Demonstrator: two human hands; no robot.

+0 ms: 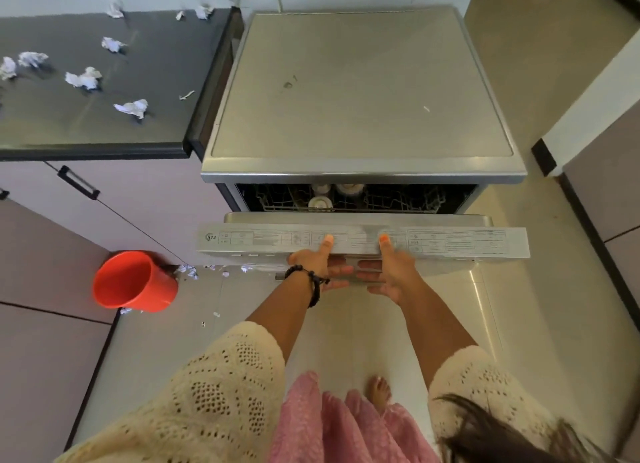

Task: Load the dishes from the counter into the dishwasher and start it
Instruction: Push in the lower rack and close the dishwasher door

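The steel dishwasher (360,92) stands in the middle, its door (450,243) tilted partly open. Through the gap I see the wire rack (398,199) with a few white cups (320,203) in it. My left hand (317,263) grips the door's top edge, thumb on the control strip and fingers curled under the handle. My right hand (391,268) grips the same edge just to its right, in the same way. The dark counter (104,123) at the left carries no dishes.
Several crumpled paper scraps (85,79) lie on the counter. A red bucket (133,282) stands on the floor at the left by the cabinet, with paper bits around it. My bare foot (379,391) is on the tiled floor before the door.
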